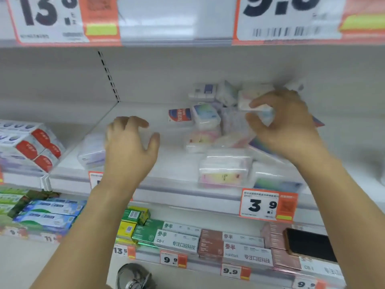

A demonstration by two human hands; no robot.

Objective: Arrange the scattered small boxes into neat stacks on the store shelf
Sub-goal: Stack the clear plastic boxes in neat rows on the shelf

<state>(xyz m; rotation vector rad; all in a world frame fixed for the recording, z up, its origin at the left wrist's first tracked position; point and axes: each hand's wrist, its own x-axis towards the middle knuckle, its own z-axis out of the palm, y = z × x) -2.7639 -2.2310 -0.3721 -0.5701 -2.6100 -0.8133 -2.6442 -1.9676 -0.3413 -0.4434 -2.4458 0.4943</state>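
Far left, on the neighbouring shelf section: white packs with red ovals [39, 147], stacked and tilted. Just right of them, on the white store shelf [166, 159], one pale lilac box [91, 153] lying alone near the front edge, partly hidden behind the left hand [130, 147]. Left hand: fingers spread apart, thumb out to the right, clamped on nothing, hovering over or lightly touching the lilac box; contact hard to tell through the blur. Bare shelf surface between the two hands. Further right, the scattered small boxes [210, 130]: a loose, untidy heap toward the back and right of the shelf, lying at mixed angles, among them a red-and-blue box [180, 114], a clear-wrapped pastel box [206, 115] and a pink-and-yellow wrapped pack [225, 170] at the front edge. Right hand [289, 126]: raised above the heap, thumb and fingers pinched together on a small white box [253, 99], lifted clear of the rest. Below the heap, on the shelf rail, an orange price tag [268, 205] reading 3.9. Lower right, on the shelf beneath, a dark phone [310, 245] resting on pink cartons.
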